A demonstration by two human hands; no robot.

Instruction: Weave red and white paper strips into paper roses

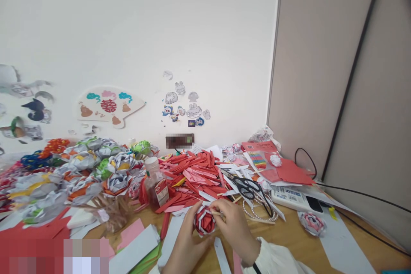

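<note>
My left hand cups a red and white folded paper flower low in the middle of the view. My right hand presses against the flower's right side, its fingers pinched on a thin wooden stick that pokes out by the flower. Both hands hover just above the wooden table. A heap of folded red paper strips lies right behind the hands.
Black scissors and a bead string lie right of the hands. A small bottle stands left of the strips. Many paper flowers crowd the left. Papers, a finished flower and cables sit at right, by a wall panel.
</note>
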